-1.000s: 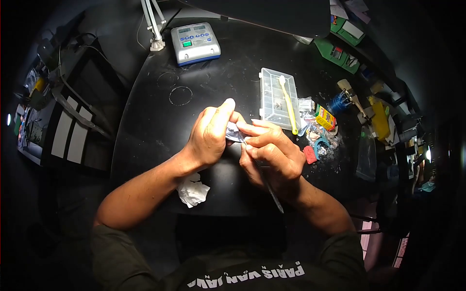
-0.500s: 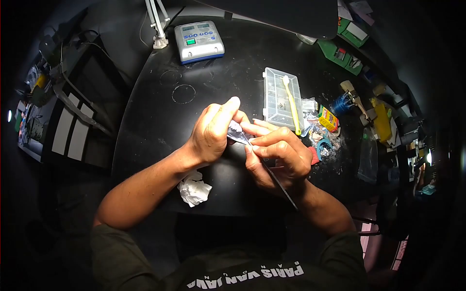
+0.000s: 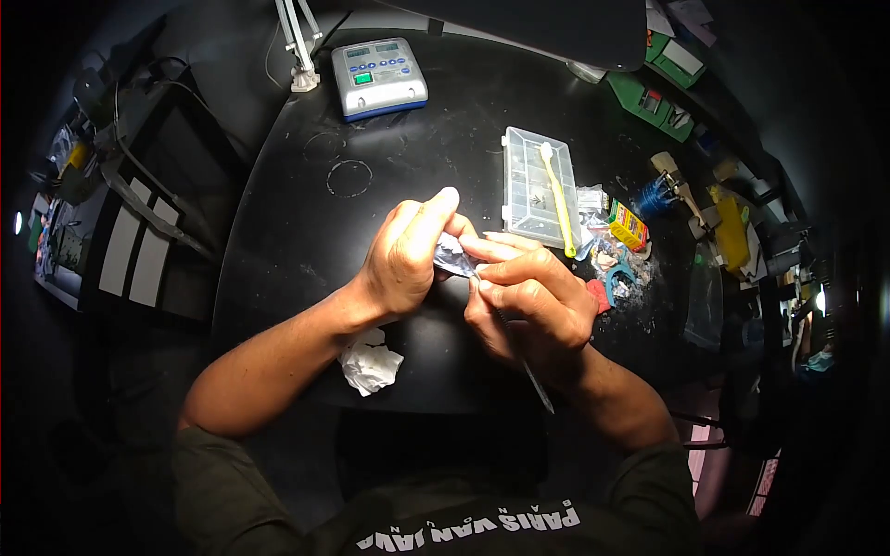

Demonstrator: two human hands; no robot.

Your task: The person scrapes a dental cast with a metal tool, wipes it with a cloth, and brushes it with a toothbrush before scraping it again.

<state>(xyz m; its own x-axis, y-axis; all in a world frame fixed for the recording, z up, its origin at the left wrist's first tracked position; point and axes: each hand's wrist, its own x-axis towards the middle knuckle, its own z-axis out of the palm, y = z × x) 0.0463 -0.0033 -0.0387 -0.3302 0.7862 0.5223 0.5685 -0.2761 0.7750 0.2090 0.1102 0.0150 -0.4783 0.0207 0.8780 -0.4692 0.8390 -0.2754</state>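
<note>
Shiny grey piece (image 3: pixel 452 256) gripped by L hand (image 3: pixel 403 259). Slim dark-grey rod-like tool (image 3: pixel 530 372) pinched by R hand (image 3: pixel 542 301), upper end held nr piece.

Hands (image 3: pixel 405 255) partly hide the silvery piece (image 3: pixel 454 257) — the top edge crops the white stand (image 3: pixel 303 76).
</note>
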